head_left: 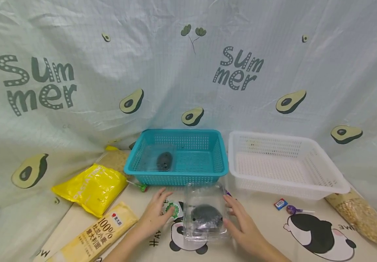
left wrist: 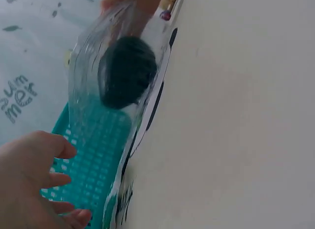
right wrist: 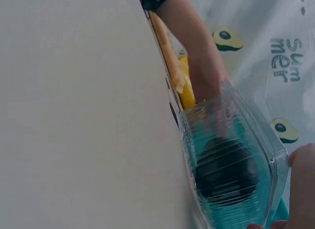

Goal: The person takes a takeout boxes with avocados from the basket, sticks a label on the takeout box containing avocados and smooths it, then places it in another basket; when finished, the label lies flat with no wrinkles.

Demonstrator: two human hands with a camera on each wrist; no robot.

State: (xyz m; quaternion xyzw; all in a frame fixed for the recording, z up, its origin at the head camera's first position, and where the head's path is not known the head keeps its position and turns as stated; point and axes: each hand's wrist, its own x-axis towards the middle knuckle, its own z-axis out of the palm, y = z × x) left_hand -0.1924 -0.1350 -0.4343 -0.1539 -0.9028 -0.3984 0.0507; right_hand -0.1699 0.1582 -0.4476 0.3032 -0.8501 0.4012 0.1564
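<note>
A clear plastic clamshell box [head_left: 205, 191] with a dark, avocado-like oval [head_left: 207, 217] inside sits on the table in front of the teal basket [head_left: 175, 178]. My right hand [head_left: 245, 225] is at the box's right side, fingers extended along it and fingertips right at its edge. On the other side, my left hand [head_left: 155, 214] is spread with a gap between it and the box, holding nothing. In the left wrist view the left hand [left wrist: 34, 179] shows bent, parted fingers, apart from the box. The right wrist view shows the oval [right wrist: 226, 171] through the ribbed plastic.
Another clear box with a dark oval [head_left: 165, 161] lies in the teal basket. A white basket [head_left: 273, 187] stands to its right. Yellow bag [head_left: 93, 187], pasta packet [head_left: 96, 233] and green lollipop [head_left: 143, 187] lie left; small red-blue packet [head_left: 280, 204], purple lollipop [head_left: 291, 209] and grain bag [head_left: 362, 214] lie right.
</note>
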